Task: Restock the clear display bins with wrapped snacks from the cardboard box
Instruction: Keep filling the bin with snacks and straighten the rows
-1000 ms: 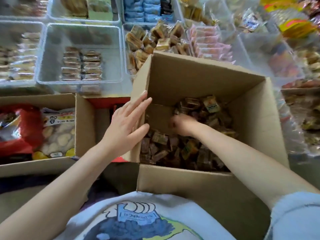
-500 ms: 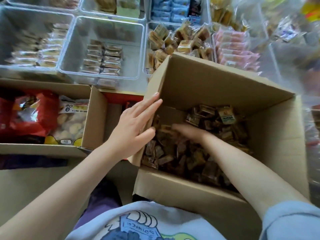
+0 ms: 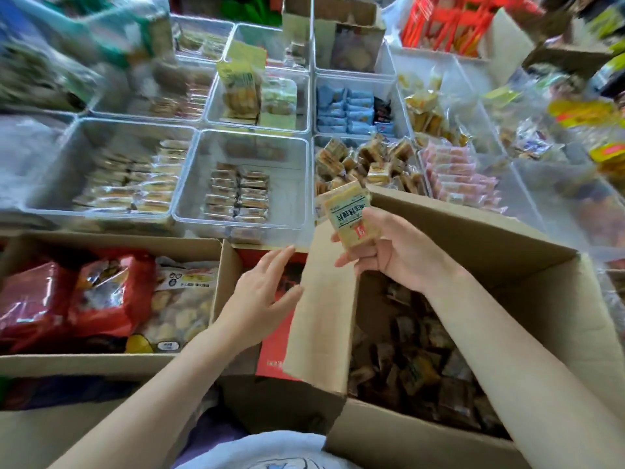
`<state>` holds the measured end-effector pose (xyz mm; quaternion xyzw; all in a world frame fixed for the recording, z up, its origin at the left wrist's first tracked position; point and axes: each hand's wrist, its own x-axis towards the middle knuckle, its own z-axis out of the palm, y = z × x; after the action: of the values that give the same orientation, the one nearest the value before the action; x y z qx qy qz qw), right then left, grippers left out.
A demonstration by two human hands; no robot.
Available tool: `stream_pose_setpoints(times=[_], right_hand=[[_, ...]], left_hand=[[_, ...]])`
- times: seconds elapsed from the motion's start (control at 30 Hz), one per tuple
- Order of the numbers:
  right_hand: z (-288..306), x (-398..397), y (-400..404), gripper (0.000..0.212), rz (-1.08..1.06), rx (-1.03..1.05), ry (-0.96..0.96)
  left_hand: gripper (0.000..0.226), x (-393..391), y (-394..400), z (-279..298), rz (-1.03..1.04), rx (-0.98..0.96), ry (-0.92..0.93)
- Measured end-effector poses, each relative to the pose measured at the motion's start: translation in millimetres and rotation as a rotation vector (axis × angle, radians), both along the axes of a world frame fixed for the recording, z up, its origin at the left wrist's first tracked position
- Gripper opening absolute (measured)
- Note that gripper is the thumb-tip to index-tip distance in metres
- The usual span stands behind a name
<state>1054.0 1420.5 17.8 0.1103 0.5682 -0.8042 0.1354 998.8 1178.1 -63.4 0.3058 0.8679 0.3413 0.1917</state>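
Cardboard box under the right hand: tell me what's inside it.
The cardboard box holds a loose heap of small brown wrapped snacks. The right forearm covers part of the heap, and the box bottom is buried. The right hand holds one yellowish packet above it.

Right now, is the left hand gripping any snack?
No, the left hand lies open against the cardboard box flap, while the right hand holds the wrapped snack.
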Motion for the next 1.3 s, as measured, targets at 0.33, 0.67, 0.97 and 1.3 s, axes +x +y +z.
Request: stream_pose_setpoints(times=[0.33,0.67,0.97,1.3], right_hand=[[-34.8,-179.5,-178.0,0.019,0.023,0.535,-0.164],[-79.5,-352.6,-298.3,0.034,0.06,0.802,-0.174],[-136.2,-453.3,-336.7,0.032,0.195,1.452,0.175],[-167.3,-448.0,-359.6,0.045,0.703,2.094,0.28]], left_hand=[[0.04,-161.7,-162.8,-22.4,0.178,-0.1,-0.053],[0.051,-296.3,-274.6,-68.2,0.404,-0.097,0.201],[0.088,-314.2,-292.2,-119.1,0.307,-0.406,0.244],[0.078,-315.1,-287.7,-134.6,0.329,-0.419,0.342]])
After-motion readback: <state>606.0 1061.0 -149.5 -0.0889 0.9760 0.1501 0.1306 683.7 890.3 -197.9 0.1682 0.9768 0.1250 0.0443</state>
